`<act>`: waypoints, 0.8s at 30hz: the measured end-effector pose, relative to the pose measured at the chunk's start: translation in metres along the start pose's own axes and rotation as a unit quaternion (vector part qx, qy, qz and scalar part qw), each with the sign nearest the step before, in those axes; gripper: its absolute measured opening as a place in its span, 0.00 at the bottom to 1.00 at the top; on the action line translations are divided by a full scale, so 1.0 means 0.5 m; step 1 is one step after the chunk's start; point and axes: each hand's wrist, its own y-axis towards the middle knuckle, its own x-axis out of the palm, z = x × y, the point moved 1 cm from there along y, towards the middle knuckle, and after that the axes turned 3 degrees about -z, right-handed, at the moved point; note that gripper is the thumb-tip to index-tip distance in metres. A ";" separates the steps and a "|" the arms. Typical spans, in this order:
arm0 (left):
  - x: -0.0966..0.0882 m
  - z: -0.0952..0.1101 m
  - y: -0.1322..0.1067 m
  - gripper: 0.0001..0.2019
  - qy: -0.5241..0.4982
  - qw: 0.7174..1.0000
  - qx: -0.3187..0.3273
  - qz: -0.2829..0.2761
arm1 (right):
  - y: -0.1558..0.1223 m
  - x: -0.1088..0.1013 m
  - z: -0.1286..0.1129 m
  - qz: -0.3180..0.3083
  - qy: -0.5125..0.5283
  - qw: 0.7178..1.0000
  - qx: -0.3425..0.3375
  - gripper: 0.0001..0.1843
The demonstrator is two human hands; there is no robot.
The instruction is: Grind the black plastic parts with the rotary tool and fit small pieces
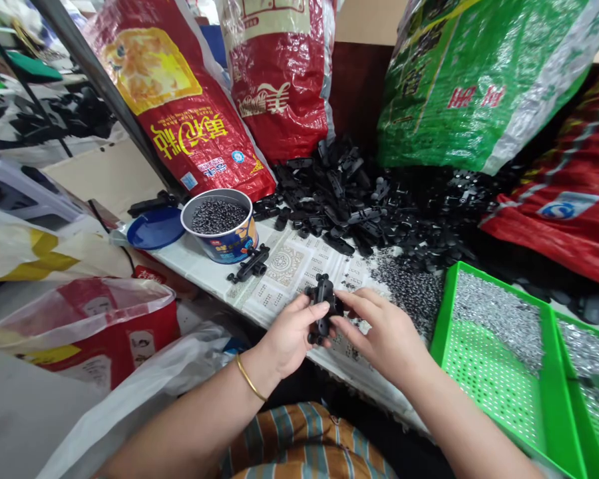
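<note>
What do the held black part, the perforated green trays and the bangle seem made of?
Black part: probably plastic, satin, showing soft highlights.
Green trays: likely moulded plastic, somewhat glossy, with uniform colour and regular holes.
Bangle: apparently gold-coloured metal, polished, from its bright sheen; plating unclear.

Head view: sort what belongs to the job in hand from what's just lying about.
Probably the job:
black assembly in the left hand, right hand touching it
second black assembly
pile of black parts
tub of small black pieces
left green tray of shiny pieces

Probably lying about:
blue lid
stool
open red bag
</note>
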 end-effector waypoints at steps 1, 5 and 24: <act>-0.002 0.001 0.000 0.13 0.001 1.000 -0.005 -0.003 | 0.000 -0.004 0.003 -0.032 0.001 0.999 -0.014 0.22; -0.004 0.006 0.000 0.10 0.028 1.000 0.003 -0.014 | 0.003 -0.013 0.024 -0.080 -0.012 0.991 -0.107 0.22; 0.013 -0.009 0.002 0.10 0.113 0.993 0.042 0.011 | -0.034 0.028 0.008 0.075 -0.009 0.995 0.070 0.16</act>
